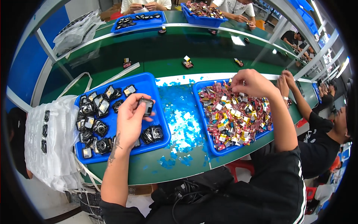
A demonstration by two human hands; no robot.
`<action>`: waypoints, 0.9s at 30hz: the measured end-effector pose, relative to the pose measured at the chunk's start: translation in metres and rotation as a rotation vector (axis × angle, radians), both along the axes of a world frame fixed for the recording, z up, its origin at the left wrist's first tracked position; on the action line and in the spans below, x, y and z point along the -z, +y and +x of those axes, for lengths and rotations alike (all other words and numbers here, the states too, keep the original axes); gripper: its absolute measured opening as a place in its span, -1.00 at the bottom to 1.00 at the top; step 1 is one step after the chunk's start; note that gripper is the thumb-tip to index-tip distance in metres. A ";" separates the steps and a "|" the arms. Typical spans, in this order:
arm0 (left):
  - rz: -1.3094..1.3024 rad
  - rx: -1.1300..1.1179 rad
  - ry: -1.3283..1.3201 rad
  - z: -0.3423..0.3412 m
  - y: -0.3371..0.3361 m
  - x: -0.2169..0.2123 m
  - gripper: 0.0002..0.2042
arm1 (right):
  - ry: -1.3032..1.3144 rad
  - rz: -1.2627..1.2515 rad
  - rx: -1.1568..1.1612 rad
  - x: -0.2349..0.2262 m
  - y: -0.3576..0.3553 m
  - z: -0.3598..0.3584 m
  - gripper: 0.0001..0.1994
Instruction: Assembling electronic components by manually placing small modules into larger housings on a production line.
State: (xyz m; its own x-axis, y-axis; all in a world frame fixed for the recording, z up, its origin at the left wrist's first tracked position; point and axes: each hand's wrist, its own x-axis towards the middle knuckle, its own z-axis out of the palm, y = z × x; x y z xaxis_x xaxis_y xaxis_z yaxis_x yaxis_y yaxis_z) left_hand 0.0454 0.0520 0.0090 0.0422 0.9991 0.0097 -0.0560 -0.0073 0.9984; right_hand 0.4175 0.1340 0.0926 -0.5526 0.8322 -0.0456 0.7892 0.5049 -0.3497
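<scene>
My left hand (130,117) is closed round a black smartwatch case (145,107), held up at the right part of a blue tray (158,123). Lying loose in that tray are several more black watch cases (100,128), some showing round sensor backs, others a pale square piece. My right hand (251,84), fingers bent together, hovers over the back of a second blue tray (209,143). A heap of small red circuit boards with silver and yellow battery cells (233,117) fills this tray. Whatever sits between my right fingertips is too small and hidden to make out.
Blue and white film scraps (182,127) lie between the trays. On the left stand stacked white plastic trays (52,142). Beyond a white rail runs a green conveyor belt (156,61) carrying a few small assemblies (188,63). A co-worker's arm (300,93) reaches in at right; others sit opposite.
</scene>
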 end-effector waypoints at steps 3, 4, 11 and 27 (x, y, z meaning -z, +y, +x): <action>-0.074 0.046 -0.194 0.015 -0.008 -0.005 -0.83 | -0.011 0.026 -0.014 0.016 -0.026 -0.002 -0.82; -0.121 0.064 -0.284 0.017 -0.009 -0.005 -0.83 | -0.054 0.070 -0.023 0.020 -0.033 -0.003 -0.83; -0.166 0.152 -0.274 0.023 -0.013 -0.003 -0.74 | 0.218 0.174 0.184 0.022 -0.061 -0.011 -0.85; 0.197 0.108 0.165 0.041 -0.026 -0.004 -0.79 | 0.387 0.246 0.179 0.016 -0.103 -0.054 -0.92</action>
